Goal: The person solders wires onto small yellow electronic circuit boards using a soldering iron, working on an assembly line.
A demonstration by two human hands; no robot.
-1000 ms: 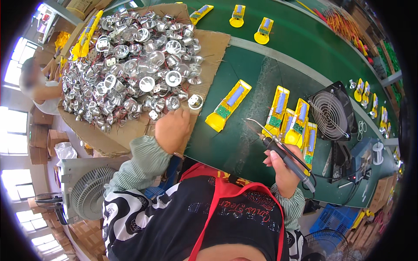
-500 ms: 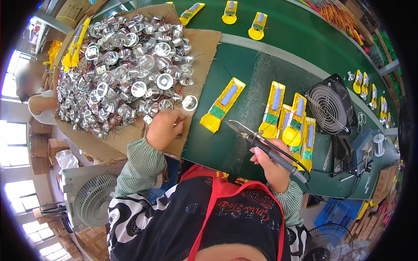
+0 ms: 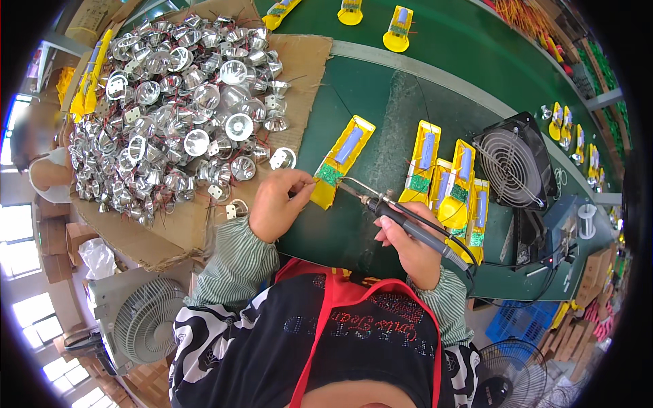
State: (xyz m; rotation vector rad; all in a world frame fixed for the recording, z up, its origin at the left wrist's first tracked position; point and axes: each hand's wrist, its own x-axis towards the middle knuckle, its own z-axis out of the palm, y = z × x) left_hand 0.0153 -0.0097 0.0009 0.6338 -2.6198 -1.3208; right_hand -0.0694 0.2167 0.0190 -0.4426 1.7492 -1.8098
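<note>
My left hand (image 3: pixel 277 204) pinches what looks like a thin wire (image 3: pixel 314 179) beside a green circuit board (image 3: pixel 329 175). That board sits in a yellow plastic casing (image 3: pixel 325 195) with a blue cylindrical battery (image 3: pixel 349 145). My right hand (image 3: pixel 411 248) is wrapped round a grey soldering iron (image 3: pixel 418 234), which has a thin curved metal tube along it. The iron's tip points at the board; whether it touches cannot be seen. Below my left wrist lies a small white-based reflector (image 3: pixel 235 209) with wires, on the cardboard.
A big heap of silvery reflectors (image 3: pixel 183 102) covers the cardboard (image 3: pixel 299 75) at left. Several more yellow casings (image 3: pixel 457 194) lie at right, beside a black fan (image 3: pixel 513 163) and a solder spool (image 3: pixel 586 221). Others sit on the far green belt (image 3: pixel 456 47). A person is at far left.
My left hand has moved right, from the reflector heap to the circuit board. The soldering iron has shifted left, bringing its tip to the board. The view has shifted slightly.
</note>
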